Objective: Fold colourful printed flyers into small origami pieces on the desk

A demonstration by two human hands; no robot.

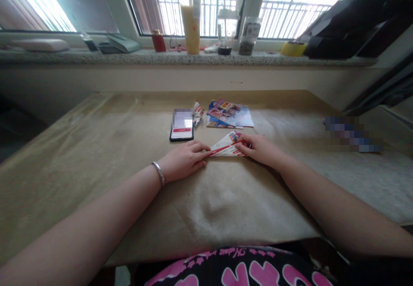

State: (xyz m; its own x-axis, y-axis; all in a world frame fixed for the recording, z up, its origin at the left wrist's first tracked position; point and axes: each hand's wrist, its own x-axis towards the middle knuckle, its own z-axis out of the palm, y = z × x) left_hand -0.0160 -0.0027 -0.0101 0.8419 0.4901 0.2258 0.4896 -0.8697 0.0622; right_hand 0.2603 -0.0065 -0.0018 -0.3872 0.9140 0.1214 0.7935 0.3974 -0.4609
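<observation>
A folded printed paper (222,149), white with red bands and narrowing to a point at its left, lies on the table in front of me. My right hand (258,147) pinches its wide right end between thumb and fingers. At the pointed end rests my left hand (185,159), its fingers stretched out low over the table and the fingertips touching the tip. A silver bracelet (159,174) circles my left wrist. Just beyond the left hand lies a phone (182,126) with a lit, blurred screen. Beside it stands a small folded paper piece (198,110).
A pile of colourful printed sheets (230,115) lies behind the folded paper. A blurred dark-blue item (351,134) sits at the far right. The windowsill (135,57) carries a red jar (158,41), a tall yellowish cup (191,30) and yellow tape (293,48).
</observation>
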